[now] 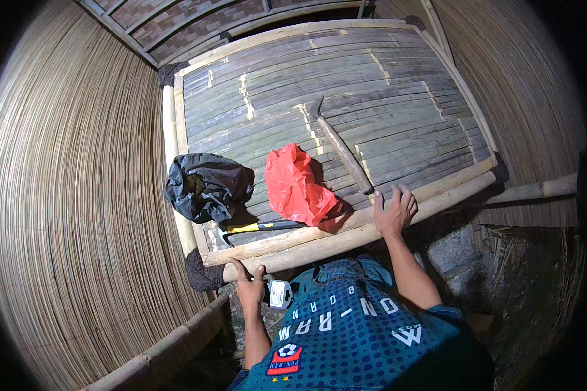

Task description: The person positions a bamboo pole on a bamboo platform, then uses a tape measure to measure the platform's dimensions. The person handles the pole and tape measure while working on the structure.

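My left hand (248, 290) rests at the near edge of a bamboo-slat table (346, 72), thumb and forefinger apart, with nothing seen in it. Beside it is a small white card in a clear holder (280, 294). My right hand (396, 212) lies open on the near bamboo rail, fingers spread, close to the handle end of a hook-bladed sickle (343, 151). The sickle's curved blade points to the far side. A crumpled red plastic bag (297, 186) sits mid-table. Left of it lies a bunched black plastic bag (209, 186), and a hammer with a yellow-and-black handle (257, 227) is just in front.
Dark rope lashings (204, 270) wrap the table's corners. A reed wall (85, 195) rises close on the left, another (528, 98) on the right. Bamboo poles (535, 191) run below table height, and rubble (460, 257) covers the ground at right.
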Demonstrator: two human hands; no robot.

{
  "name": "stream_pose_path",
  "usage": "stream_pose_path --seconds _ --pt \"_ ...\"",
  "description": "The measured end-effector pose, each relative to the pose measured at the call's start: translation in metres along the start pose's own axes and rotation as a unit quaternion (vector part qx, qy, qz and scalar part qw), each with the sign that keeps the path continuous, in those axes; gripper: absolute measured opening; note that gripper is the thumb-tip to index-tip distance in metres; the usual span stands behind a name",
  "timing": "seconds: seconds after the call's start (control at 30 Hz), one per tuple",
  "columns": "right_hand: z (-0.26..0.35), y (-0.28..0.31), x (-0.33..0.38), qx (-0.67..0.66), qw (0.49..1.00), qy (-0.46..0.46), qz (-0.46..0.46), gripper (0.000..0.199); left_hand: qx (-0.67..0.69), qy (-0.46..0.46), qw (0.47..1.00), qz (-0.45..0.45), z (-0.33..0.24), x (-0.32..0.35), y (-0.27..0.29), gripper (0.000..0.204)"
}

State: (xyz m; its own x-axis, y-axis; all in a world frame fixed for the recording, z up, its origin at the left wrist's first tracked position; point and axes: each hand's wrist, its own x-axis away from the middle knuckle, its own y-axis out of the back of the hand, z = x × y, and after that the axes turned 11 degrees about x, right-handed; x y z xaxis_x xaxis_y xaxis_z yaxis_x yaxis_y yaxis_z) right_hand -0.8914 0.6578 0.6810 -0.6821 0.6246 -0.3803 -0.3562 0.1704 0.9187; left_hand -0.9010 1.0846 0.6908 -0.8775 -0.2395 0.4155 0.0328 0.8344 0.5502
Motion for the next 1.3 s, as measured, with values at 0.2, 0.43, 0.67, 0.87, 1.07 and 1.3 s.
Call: stream_pose_path --seconds 0.2,0.43,0.67,0.87,1.07,1.3 --pt "-0.002 -0.003 0.0 0.004 1.0 0.002 0.0 0.051 0.006 0.059 0.997 0.045 -0.042 0.01 0.009 0.107" --pt "-0.002 -0.007 0.0 0.006 1.0 0.01 -0.013 0.05 -0.029 0.063 0.997 0.034 -0.04 0.01 0.009 0.108" --pt "-0.002 -0.006 0.0 0.003 1.0 0.009 -0.004 0.05 -0.007 0.044 0.998 0.039 -0.034 0.007 0.008 0.109" --pt "-0.001 -0.007 0.001 0.003 1.0 0.006 0.0 0.05 -0.047 0.025 0.998 0.018 -0.013 0.003 0.005 0.109" --pt "-0.002 -0.009 0.001 -0.002 1.0 0.006 -0.002 0.05 -0.04 0.08 0.996 0.022 -0.034 0.008 0.008 0.107" --pt "-0.003 -0.009 0.001 0.005 1.0 0.003 -0.001 0.05 -0.018 0.062 0.998 0.017 -0.025 0.007 0.007 0.108"
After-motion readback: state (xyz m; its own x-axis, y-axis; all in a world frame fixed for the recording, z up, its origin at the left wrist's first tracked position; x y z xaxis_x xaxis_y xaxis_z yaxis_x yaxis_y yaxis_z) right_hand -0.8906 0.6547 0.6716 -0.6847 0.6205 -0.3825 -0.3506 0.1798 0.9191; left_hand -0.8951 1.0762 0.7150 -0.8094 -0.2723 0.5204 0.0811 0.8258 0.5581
